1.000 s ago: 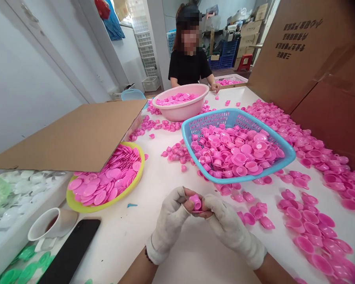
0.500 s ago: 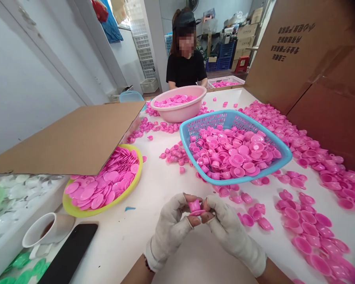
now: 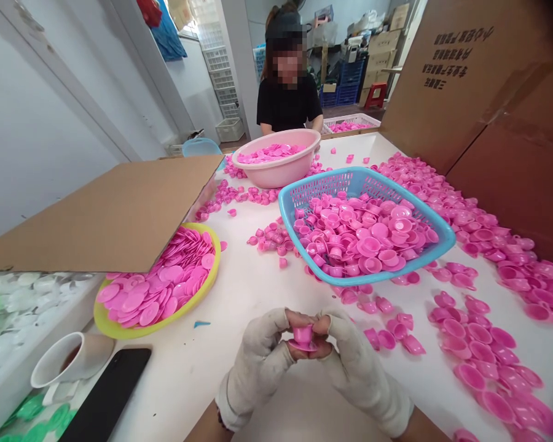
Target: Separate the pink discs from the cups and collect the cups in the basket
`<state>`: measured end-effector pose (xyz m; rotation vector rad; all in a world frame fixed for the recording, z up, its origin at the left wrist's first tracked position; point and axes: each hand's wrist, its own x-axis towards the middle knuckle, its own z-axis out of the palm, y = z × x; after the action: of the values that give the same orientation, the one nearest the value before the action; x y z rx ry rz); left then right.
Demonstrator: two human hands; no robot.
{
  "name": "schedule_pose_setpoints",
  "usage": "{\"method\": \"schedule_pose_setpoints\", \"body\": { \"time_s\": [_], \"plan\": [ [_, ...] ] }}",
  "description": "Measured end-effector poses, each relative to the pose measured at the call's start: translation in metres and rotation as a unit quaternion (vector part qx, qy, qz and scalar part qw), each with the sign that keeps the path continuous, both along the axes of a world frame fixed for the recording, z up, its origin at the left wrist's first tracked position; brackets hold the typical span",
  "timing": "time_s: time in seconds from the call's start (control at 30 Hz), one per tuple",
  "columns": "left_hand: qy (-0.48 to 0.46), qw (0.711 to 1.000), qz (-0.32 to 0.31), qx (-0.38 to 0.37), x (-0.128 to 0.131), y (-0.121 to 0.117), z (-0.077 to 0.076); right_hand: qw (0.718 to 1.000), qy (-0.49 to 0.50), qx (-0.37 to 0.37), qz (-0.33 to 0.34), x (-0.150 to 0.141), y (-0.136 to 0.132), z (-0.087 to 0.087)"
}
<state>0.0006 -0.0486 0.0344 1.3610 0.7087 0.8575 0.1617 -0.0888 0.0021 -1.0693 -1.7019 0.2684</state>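
Observation:
Between my two hands is a small pink toy cup (image 3: 303, 334) resting upright on a pink saucer (image 3: 303, 347). My left hand (image 3: 260, 362), in a white glove with bare fingertips, is closed with its fingers on the left side of the cup and saucer. From the right, my right hand (image 3: 357, 368), gloved alike, pinches the same pair. Just beyond my hands stands a blue basket (image 3: 373, 280) piled with pink cups and saucers. A yellow basin (image 3: 212, 279) full of pink saucers (image 3: 166, 288) lies to the left.
A cardboard sheet (image 3: 96, 209) overhangs the yellow basin. At near left are a mug of dark liquid (image 3: 90, 356) and a black phone (image 3: 108, 393). Loose pink cups (image 3: 483, 356) spread along the right. Across the table a person (image 3: 289, 104) sits behind a pink basin (image 3: 281, 175).
My hands have moved slightly toward me with the cup and saucer, and my fingers have closed nearer together around them. The person opposite has tilted their head down a little.

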Motion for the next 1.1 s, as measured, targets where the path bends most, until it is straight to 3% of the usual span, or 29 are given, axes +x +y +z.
{"method": "schedule_pose_setpoints", "body": {
  "time_s": [0.1, 0.2, 0.33, 0.47, 0.63, 0.77, 1.1],
  "plan": [
    [-0.07, 0.997, -0.013, -0.036, 0.001, 0.001, 0.0, 1.0, 0.011, -0.023, 0.005, 0.001, 0.001, 0.0],
    [-0.092, 0.995, -0.013, -0.031, 0.004, 0.004, -0.003, 0.999, -0.046, -0.015, 0.017, 0.005, 0.002, 0.001],
    [-0.055, 0.997, 0.011, 0.049, 0.006, 0.005, -0.008, 0.993, -0.113, 0.002, -0.014, 0.005, 0.003, 0.004],
    [0.027, 0.991, 0.048, 0.12, 0.005, 0.002, -0.011, 0.993, -0.117, -0.02, -0.016, 0.002, 0.002, 0.009],
    [0.061, 0.985, 0.03, 0.156, 0.0, 0.003, -0.007, 0.99, -0.133, -0.037, -0.009, 0.004, 0.003, 0.007],
    [0.089, 0.972, 0.026, 0.217, -0.003, 0.007, 0.0, 0.99, -0.141, -0.009, -0.002, 0.006, 0.003, 0.003],
    [0.135, 0.967, 0.057, 0.211, 0.004, -0.003, -0.002, 0.996, -0.087, 0.017, -0.016, -0.003, 0.008, 0.01]
  ]
}}
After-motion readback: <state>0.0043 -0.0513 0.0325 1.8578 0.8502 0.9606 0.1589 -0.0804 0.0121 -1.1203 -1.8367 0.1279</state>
